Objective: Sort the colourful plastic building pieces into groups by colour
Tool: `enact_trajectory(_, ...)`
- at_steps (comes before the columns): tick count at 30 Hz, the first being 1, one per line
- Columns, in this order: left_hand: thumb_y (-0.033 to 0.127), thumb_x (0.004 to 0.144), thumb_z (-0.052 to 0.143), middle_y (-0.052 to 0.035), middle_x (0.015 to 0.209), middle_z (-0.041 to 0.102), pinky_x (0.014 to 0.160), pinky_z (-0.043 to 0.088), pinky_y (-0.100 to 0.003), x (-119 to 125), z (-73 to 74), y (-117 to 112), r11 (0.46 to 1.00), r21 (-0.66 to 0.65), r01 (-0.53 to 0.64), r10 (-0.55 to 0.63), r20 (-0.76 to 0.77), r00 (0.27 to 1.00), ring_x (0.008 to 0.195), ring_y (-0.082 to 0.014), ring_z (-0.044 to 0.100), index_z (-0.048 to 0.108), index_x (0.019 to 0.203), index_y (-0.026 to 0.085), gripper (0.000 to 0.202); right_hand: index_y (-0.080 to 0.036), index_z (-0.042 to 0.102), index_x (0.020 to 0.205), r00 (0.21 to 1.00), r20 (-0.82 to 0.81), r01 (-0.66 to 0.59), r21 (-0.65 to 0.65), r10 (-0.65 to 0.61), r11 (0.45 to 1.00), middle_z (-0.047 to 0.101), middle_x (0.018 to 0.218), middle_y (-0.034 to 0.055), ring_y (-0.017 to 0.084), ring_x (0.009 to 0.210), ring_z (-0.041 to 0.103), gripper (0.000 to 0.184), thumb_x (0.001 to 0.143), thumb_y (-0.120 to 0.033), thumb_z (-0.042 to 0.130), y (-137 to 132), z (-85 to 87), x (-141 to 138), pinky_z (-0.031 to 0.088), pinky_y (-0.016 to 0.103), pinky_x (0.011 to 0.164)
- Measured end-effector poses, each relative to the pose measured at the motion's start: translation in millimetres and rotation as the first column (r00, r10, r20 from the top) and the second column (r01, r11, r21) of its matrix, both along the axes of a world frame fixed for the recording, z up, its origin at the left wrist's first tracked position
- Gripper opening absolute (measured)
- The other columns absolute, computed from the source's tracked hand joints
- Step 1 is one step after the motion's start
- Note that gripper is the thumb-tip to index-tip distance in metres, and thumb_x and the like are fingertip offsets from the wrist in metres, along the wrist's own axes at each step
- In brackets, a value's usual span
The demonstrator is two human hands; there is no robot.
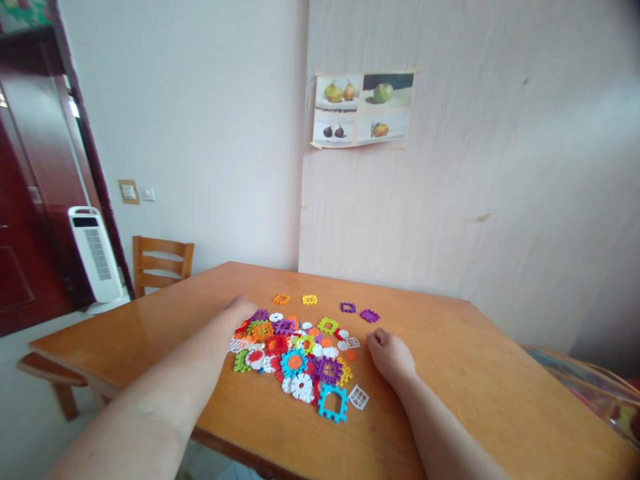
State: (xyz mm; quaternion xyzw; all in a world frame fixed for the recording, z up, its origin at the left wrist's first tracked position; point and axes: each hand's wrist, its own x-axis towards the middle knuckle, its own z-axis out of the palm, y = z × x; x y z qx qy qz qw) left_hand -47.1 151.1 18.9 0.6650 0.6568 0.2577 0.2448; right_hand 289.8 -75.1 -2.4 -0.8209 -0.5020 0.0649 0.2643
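A heap of colourful plastic building pieces lies on the wooden table (430, 413), with notched squares and round slotted discs mixed together. On the heap's near side are a large blue square frame (321, 408) and a white disc (301, 387). My left hand (243, 307) is at the heap's far left edge, by a purple piece (259, 315); its fingers are hidden from view. Just right of the heap, my right hand (391, 355) rests on the table with its fingers curled in, and nothing shows in it. A white window-shaped piece (353, 343) lies nearest to it.
Beyond the heap lie an orange frame (281, 300), a yellow piece (309, 300), a dark purple frame (348, 307) and a purple square (370, 316). A wooden chair (163, 263) and a bench (53, 373) stand left. The wall (390, 220) borders the table's far side.
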Motion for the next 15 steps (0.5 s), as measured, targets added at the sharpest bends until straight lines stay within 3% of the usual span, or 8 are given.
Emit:
enact_trajectory(7,0.016,0.053,0.071,0.0020,0.043,0.047,0.045,0.028,-0.024,6.0,3.5,1.7,1.000,0.012,0.007,-0.005,-0.155,0.988,0.047,-0.0139,0.048,0.053,0.052,0.017,0.018,-0.023,0.063,0.077,1.000,0.010,0.006,0.001,-0.006,1.000,0.069,0.083,0.0055,0.017,0.078,0.060,0.038,0.091,-0.047,0.036,-0.8,-1.0,0.1,0.029,0.024,0.057)
enact_trajectory(15,0.014,0.050,0.068,-0.0002,0.044,0.048,0.048,0.034,-0.026,15.5,7.3,5.4,0.999,-0.006,0.038,-0.038,-0.225,0.974,0.056,-0.0187,0.055,0.051,0.049,0.018,0.018,-0.023,0.065,0.081,0.999,0.023,0.022,-0.016,-0.022,1.000,0.070,0.085,0.0060,0.018,0.079,0.060,0.038,0.092,-0.045,0.036,-3.0,3.4,-4.0,0.030,0.024,0.058)
